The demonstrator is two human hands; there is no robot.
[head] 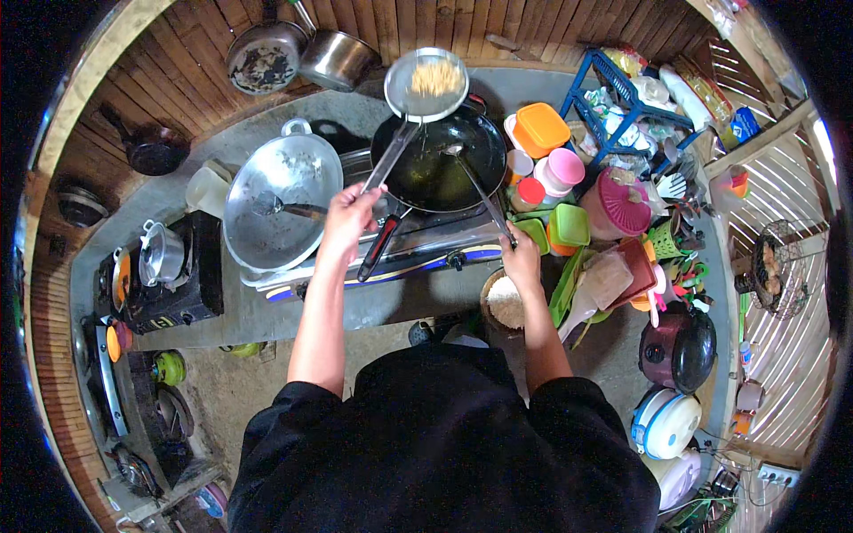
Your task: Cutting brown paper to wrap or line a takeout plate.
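Note:
My left hand [349, 221] grips the handle of a mesh strainer [394, 90], which is held over the far rim of a black wok [400, 150]. Light golden pieces of food [436, 78] lie in the strainer. Dark, shiny liquid, apparently oil, shows in the wok, which rests on a gas stove [433, 256]. My right hand [522, 256] is closed around the handle of a metal ladle or spoon [481, 190], its head inside the wok. Beside the wok, a large aluminium wok [300, 166] holds a utensil with a dark handle [303, 210].
Plastic containers [543, 128] crowd the counter right of the stove, near a blue rack [606, 70]. A bowl of white grains [506, 300] stands by my right forearm. A second stove [180, 306] with a small pot [162, 253] is at left. Pans [266, 58] hang on the wall.

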